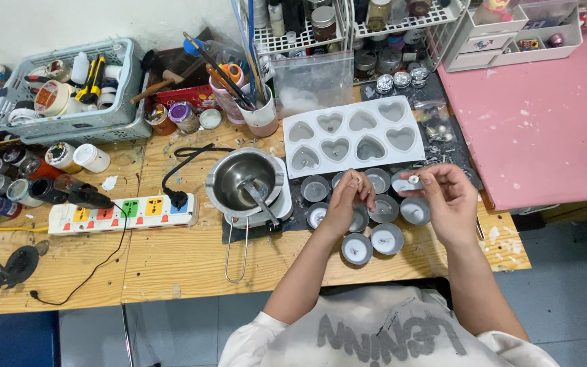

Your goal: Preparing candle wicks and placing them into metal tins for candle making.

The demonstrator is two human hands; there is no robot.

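I judge wicking partly done: several small tins (357, 249) show wicks, my right hand (448, 197) pinches a wick tab (414, 179), left hand (350, 197) pinches something unclear.

We are seeing an evenly and brightly lit scene, with soft, short shadows lying under the left hand (349, 197) and right hand (446, 197). Left of the fingers, the steel pot (247, 178) is catching mild glare. The frame is bowing at its edges, the wide lens curving the table (171, 261). Things far above the fingertips are going slightly soft.
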